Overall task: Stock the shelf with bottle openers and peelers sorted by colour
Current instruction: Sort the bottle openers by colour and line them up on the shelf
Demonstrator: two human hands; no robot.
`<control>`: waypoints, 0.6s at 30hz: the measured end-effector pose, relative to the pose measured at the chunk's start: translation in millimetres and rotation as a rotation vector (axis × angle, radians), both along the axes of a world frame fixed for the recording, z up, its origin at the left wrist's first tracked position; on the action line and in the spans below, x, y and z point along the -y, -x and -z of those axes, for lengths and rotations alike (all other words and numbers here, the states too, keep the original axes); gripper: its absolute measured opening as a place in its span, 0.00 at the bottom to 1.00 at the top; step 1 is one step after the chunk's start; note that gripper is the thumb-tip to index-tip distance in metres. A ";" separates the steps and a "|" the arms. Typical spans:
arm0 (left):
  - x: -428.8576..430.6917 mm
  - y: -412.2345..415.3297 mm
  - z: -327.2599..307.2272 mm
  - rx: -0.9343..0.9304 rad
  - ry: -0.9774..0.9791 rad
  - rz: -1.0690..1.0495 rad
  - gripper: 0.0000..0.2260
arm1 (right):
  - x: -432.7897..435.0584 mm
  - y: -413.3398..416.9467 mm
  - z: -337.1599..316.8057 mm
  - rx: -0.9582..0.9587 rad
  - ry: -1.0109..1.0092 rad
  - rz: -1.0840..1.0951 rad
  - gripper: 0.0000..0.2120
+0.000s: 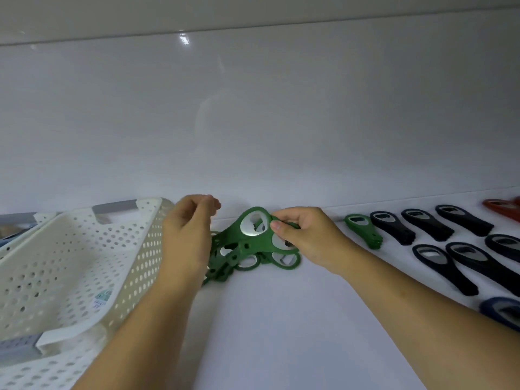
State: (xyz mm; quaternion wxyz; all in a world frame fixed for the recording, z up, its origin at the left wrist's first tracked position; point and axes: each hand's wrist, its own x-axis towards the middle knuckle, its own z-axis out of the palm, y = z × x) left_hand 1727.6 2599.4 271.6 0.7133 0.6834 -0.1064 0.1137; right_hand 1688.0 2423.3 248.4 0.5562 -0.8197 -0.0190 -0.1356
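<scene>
Basket (70, 263) beside curled, empty left hand (185, 232); right hand (306, 237) pinches green opener (234, 234) near black openers (430, 228).

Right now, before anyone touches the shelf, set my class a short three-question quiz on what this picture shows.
1. True or false: the right hand pinches a green bottle opener.
2. Which lies at the back, far right? A red opener, B yellow opener, C white opener.
3. Fill in: the white basket stands to the ___ of the green pile.
Key: 1 true; 2 A; 3 left.
</scene>
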 end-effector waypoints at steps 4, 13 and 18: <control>-10.4 8.8 -3.4 -0.544 -0.042 0.872 0.16 | -13.1 23.4 -21.6 0.021 0.059 -0.086 0.04; 14.4 21.8 9.7 -0.544 0.175 0.823 0.17 | 9.6 31.7 10.5 0.028 0.191 0.316 0.12; 15.3 15.0 12.6 -0.550 0.404 0.600 0.13 | 2.5 26.4 28.7 -0.308 0.616 0.346 0.21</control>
